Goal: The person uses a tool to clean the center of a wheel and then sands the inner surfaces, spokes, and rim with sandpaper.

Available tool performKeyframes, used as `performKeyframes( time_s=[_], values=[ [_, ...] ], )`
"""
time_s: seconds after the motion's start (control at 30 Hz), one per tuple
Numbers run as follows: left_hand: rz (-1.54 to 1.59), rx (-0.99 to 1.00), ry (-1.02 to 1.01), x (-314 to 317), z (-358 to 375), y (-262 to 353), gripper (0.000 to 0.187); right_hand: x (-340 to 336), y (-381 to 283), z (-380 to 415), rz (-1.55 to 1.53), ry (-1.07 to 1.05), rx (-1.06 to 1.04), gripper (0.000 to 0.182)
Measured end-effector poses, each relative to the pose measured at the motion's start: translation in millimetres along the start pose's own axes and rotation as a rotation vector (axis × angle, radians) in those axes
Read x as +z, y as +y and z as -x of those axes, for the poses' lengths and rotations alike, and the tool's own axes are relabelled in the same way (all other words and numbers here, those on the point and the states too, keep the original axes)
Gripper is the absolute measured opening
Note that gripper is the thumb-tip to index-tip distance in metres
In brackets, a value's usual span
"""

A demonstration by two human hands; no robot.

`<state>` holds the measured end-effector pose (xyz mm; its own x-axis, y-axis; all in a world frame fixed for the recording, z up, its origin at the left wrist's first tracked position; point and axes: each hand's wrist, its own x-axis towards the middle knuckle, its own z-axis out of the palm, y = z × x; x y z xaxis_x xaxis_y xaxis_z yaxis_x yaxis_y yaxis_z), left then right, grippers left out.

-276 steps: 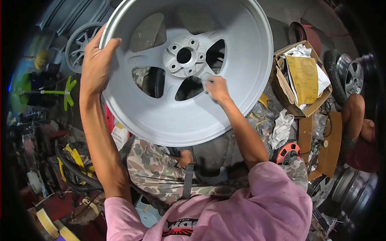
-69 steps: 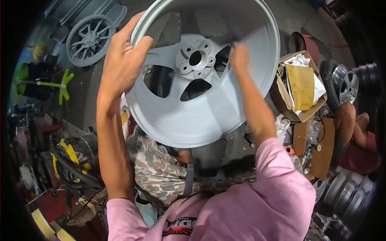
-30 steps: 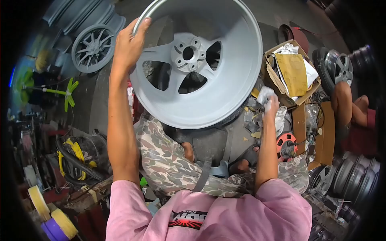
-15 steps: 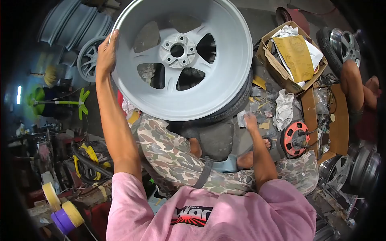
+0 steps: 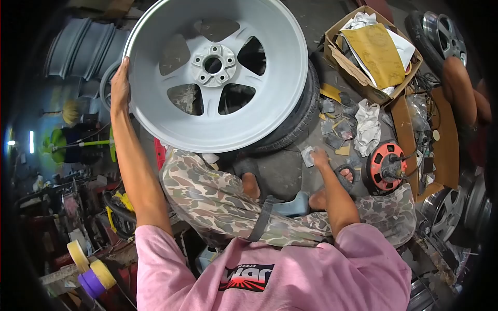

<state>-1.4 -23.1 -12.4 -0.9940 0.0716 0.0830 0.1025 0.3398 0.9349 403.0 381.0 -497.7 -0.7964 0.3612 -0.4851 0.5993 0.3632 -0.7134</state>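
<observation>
A large grey wheel rim (image 5: 207, 116) with five spokes leans over a black tyre (image 5: 296, 124) in front of me. My left hand (image 5: 120, 88) is closed on the rim's left edge, thumb up along the lip. Low on the right, my right hand (image 5: 319, 156) pinches a small pale grey sheet (image 5: 308, 156), which looks like sandpaper, just above the floor. Several worn pieces of abrasive paper (image 5: 334, 132) lie beyond that hand, beside a crumpled white cloth or paper (image 5: 367, 127).
A cardboard box (image 5: 332, 54) of papers stands at upper right. Near my right foot is an orange-red reel (image 5: 385, 166). Other wheels (image 5: 443, 33) stand at the right, by another person's bent limb (image 5: 459, 90). Stacked rims (image 5: 85, 49) and a green fan (image 5: 57, 146) are at left.
The wheel rim appears further left in view and my left hand sits lower on its edge. My right hand keeps the pale sheet at nearly the same spot. The view has shifted slightly.
</observation>
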Motion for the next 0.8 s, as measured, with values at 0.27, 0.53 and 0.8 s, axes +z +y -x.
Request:
performKeyframes(
  time_s=[0.27, 0.53, 0.8],
  values=[
    [0.004, -0.001, 0.029, 18.9, 21.2, 15.5, 0.048, 2.9, 0.6, -21.4, -0.899, -0.100, 0.357, 0.023],
    [-0.002, 0.052, 0.072, 30.7, 36.5, 24.9, 0.044, -170.7, -248.9, 3.1, -0.859, 0.267, -0.347, 0.024],
    [0.011, 0.095, 0.073, 43.4, 53.3, 34.6, 0.043, -53.5, -385.1, -125.8, -0.325, 0.395, -0.790, 0.020]
  ],
)
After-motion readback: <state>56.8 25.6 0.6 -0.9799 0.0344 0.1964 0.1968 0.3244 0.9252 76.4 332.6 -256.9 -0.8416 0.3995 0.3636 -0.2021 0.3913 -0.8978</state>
